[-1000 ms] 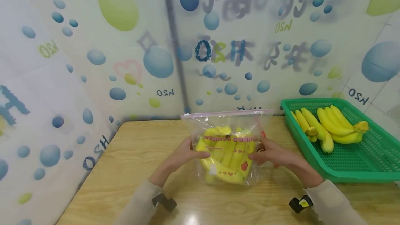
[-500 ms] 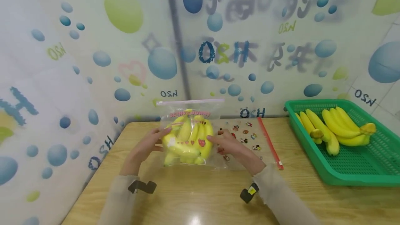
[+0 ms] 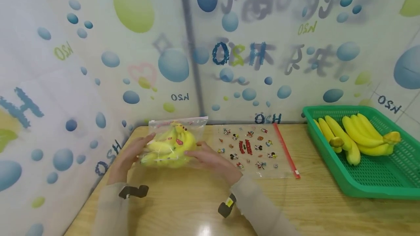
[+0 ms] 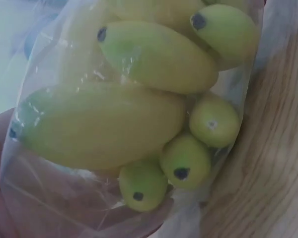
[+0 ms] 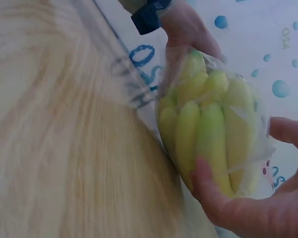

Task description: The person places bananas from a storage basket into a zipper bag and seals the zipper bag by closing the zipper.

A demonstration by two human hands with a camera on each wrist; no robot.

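A clear zip bag (image 3: 195, 122) packed with yellow bananas (image 3: 172, 145) is between my two hands at the left of the table, its top leaning back. My left hand (image 3: 127, 156) grips its left side, and my right hand (image 3: 214, 160) grips its right side. In the left wrist view, blunt dark-tipped banana ends (image 4: 181, 173) press against the film, close beside the wood. The right wrist view has my right thumb and a finger (image 5: 203, 181) on opposite faces of the bag, with the left hand (image 5: 191, 29) on its far side.
A flat clear bag (image 3: 242, 163) with cartoon prints and a red slider strip (image 3: 287, 150) lies on the wooden table (image 3: 183, 203). At the right stands a green basket (image 3: 347, 183) holding bananas (image 3: 364, 134). A patterned wall covering (image 3: 229, 94) rises behind the table.
Both hands have carried the banana bag leftward, and it now leans back more. The flat printed bag, largely hidden behind it at first, is now in full view.
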